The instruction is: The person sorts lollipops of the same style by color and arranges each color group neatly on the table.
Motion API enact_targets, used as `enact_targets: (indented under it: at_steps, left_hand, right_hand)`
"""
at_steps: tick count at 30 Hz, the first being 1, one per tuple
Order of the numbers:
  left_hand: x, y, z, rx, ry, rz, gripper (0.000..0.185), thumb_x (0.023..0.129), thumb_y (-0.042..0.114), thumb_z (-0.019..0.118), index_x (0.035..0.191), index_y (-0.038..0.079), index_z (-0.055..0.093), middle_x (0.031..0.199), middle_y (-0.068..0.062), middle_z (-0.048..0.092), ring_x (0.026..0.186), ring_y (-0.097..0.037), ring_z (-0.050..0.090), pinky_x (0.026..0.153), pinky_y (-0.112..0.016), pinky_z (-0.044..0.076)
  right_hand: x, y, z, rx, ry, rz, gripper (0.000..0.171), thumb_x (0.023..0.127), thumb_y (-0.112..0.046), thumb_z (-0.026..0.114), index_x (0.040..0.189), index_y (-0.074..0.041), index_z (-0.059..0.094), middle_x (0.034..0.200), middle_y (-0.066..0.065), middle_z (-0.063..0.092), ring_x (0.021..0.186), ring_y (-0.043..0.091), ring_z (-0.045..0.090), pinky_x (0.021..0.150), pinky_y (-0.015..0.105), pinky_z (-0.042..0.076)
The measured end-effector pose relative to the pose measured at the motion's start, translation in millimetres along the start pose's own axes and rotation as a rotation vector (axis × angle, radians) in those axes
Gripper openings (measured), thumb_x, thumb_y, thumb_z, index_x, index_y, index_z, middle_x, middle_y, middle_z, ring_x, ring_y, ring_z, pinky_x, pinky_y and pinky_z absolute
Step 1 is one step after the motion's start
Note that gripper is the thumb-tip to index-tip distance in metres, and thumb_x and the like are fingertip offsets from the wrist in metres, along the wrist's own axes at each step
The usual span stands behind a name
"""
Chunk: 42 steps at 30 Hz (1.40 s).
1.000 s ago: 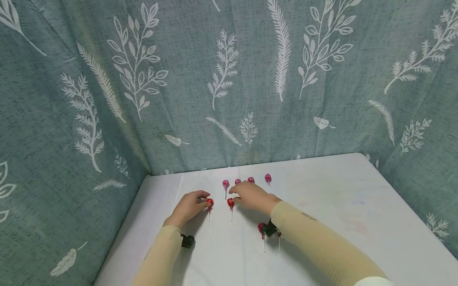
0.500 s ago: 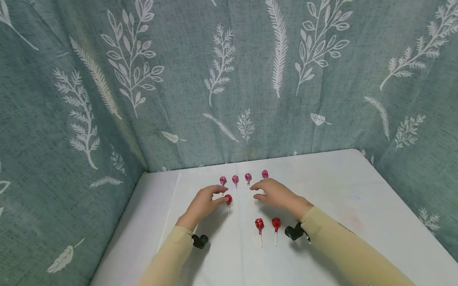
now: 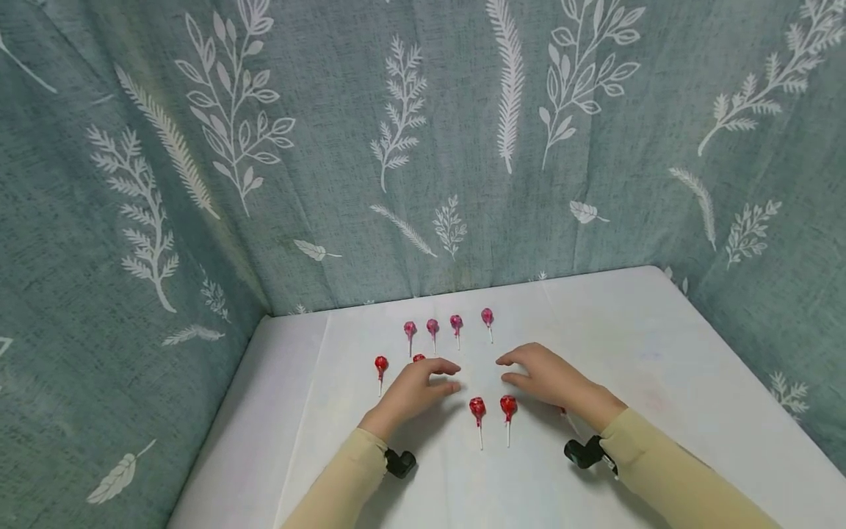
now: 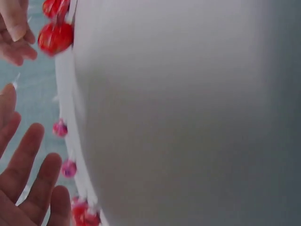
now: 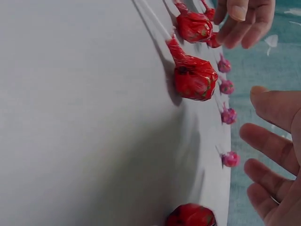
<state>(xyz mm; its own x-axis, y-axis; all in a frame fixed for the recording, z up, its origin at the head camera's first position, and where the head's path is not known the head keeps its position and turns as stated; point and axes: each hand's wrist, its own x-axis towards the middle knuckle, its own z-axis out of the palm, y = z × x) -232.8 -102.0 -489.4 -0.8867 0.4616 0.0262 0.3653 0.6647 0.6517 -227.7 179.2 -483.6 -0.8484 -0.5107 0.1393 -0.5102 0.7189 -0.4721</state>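
Red lollipop [image 3: 508,408], lower centre, stick [image 3: 508,435] down-frame; our right hand [image 3: 551,376] nearer than left hand [image 3: 416,386]; both empty, fingers apart.

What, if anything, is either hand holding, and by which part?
Nothing: neither the left hand nor the right hand grips anything; the round, red-wrapped lollipops nearby lie on the white table.

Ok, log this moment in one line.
left hand: empty; right hand: empty; pink lollipops: four, rear row; red lollipops: nearer the person
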Motion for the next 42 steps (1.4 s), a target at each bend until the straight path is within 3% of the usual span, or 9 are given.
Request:
enact_targets:
  at_steps: [7, 14, 26, 34, 42]
  left_hand:
    - [2.6, 9.7, 9.4, 0.000, -0.038, -0.005, 0.037, 0.090, 0.038, 0.073, 0.123, 0.022, 0.070, 0.118, 0.014, 0.065, 0.118, -0.012, 0.056, 0.101, -0.042, 0.044]
    - [7.1, 17.3, 13.6, 0.053, -0.093, 0.052, 0.036, 0.090, 0.038, 0.073, 0.122, 0.021, 0.071, 0.115, 0.010, 0.068, 0.115, -0.011, 0.058, 0.100, -0.040, 0.045]
    - [7.4, 20.4, 18.3, 0.136, -0.156, 0.103, 0.025, 0.089, 0.033, 0.076, 0.111, 0.021, 0.076, 0.100, 0.018, 0.068, 0.101, -0.004, 0.061, 0.093, -0.031, 0.048]
    - [8.1, 20.6, 19.6, 0.155, -0.158, 0.115, 0.023, 0.090, 0.032, 0.075, 0.111, 0.021, 0.076, 0.098, 0.020, 0.068, 0.099, -0.004, 0.061, 0.092, -0.030, 0.049]
    - [15.3, 19.0, 8.7, 0.177, -0.135, 0.071, 0.023, 0.090, 0.031, 0.075, 0.112, 0.023, 0.076, 0.099, 0.018, 0.068, 0.101, -0.006, 0.061, 0.092, -0.031, 0.049]
  right_hand:
    - [-14.5, 0.4, -1.5, 0.007, 0.008, -0.026, 0.029, 0.092, -0.021, 0.072, 0.116, -0.007, 0.072, 0.113, 0.003, 0.069, 0.109, 0.027, 0.061, 0.095, 0.047, 0.047]
    - [-21.4, -0.5, 4.1, 0.004, 0.010, -0.070, 0.029, 0.091, -0.026, 0.074, 0.114, -0.008, 0.073, 0.108, 0.001, 0.070, 0.106, 0.026, 0.061, 0.094, 0.047, 0.047]
    - [-25.0, -1.8, 16.0, -0.020, -0.017, -0.095, 0.023, 0.088, -0.022, 0.077, 0.109, -0.012, 0.075, 0.100, -0.007, 0.069, 0.097, 0.018, 0.061, 0.089, 0.042, 0.049]
    - [-26.5, 0.6, 23.3, -0.020, -0.035, -0.044, 0.022, 0.088, -0.024, 0.077, 0.108, -0.014, 0.076, 0.101, -0.007, 0.069, 0.099, 0.017, 0.061, 0.091, 0.042, 0.049]
    - [-29.2, 1.4, 22.6, -0.006, -0.040, -0.055, 0.021, 0.089, -0.023, 0.076, 0.108, -0.014, 0.076, 0.101, -0.007, 0.069, 0.101, 0.018, 0.062, 0.092, 0.043, 0.049]
